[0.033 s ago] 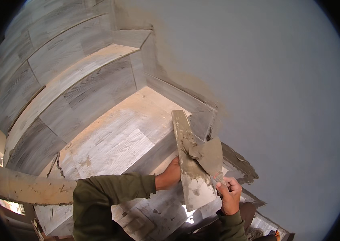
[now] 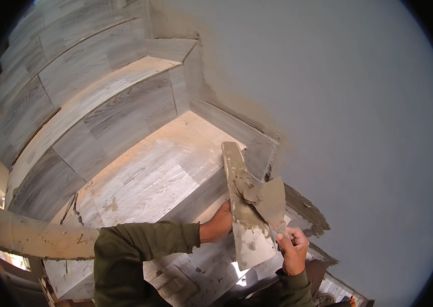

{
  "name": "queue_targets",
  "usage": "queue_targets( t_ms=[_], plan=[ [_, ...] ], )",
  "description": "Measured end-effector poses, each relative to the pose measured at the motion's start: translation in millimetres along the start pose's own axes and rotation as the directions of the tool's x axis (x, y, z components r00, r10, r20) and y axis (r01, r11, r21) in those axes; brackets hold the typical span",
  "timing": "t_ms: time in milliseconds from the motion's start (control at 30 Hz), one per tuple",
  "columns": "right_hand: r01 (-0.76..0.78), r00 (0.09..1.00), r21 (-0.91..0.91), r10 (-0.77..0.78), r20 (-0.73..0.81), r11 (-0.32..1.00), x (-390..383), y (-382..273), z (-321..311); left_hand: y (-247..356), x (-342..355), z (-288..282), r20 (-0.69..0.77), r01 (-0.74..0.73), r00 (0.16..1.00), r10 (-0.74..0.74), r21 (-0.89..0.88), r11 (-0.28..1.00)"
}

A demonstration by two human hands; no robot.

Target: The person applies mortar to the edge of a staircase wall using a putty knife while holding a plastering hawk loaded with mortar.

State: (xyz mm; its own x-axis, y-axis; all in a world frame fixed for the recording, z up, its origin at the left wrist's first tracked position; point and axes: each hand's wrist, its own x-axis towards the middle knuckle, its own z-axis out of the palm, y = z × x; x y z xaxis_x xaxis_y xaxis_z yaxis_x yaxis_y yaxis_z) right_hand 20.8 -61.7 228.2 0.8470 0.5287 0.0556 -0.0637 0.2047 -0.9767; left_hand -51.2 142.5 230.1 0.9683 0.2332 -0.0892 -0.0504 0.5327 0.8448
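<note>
My left hand [image 2: 216, 223] grips the left edge of a long, narrow tile strip [image 2: 252, 245], held tilted, with grey wet mortar [image 2: 242, 181] smeared over much of its face. In my right hand [image 2: 293, 250] is a putty knife with a broad, mortar-coated blade [image 2: 270, 197], its tip against the mortar on the strip. The fingers of my left hand are partly hidden behind the strip.
Curved stairs [image 2: 124, 128] clad in grey wood-look tile rise at the left and top. A pale wall [image 2: 360, 128] with rough mortar along the steps fills the right. A dirty curved beam [image 2: 37, 235] crosses the lower left, beside openings below.
The whole view has shifted very slightly down and right; my hands and what they hold look otherwise the same.
</note>
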Motion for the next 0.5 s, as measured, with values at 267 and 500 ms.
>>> queue_targets(
  t_ms=[267,500],
  plan=[
    [-0.020,0.999,0.180,0.024,-0.023,0.983,-2.2,-2.4,-2.4,3.8,-3.0,2.7,-0.083,0.088,0.993,-0.089,-0.010,0.996],
    [-0.054,0.998,0.220,0.058,-0.012,0.974,-1.7,-4.9,-6.9,1.8,-3.3,2.4,-0.052,0.069,0.996,-0.069,0.006,0.998]
  ],
)
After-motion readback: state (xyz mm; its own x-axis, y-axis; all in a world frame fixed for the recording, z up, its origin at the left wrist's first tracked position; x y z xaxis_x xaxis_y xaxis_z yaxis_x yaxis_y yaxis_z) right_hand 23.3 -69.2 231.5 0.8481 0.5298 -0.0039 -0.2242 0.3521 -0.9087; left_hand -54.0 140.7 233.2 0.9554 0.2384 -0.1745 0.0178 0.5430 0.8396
